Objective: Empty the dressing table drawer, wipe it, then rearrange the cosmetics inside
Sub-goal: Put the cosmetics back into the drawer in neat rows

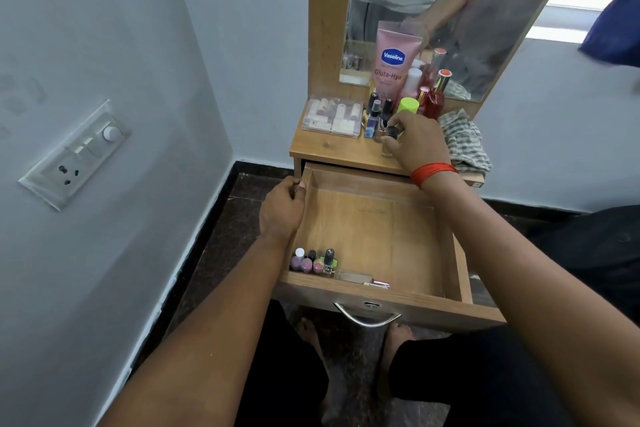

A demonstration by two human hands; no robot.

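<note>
Left hand [282,204] curls round drawer [381,229] left wall, steadying it. Right hand [420,146] grip pinches dark-capped bottle [390,135] on worktop [329,149], likely next for drawer. Nail polishes [313,262] stand grouped in drawer's front-left corner, leaving room; cloth [464,142] lies aside.

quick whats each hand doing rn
Left hand: closed, gripping the left wall of the drawer.
Right hand: closed, holding a small dark-capped bottle.

Dressing table top [329,151] — clear case [331,114], Vaseline tube [393,59], upright bottles [433,99], checked cloth [465,140] on it; open drawer [375,218] holds 4 small bottles [313,262].
</note>
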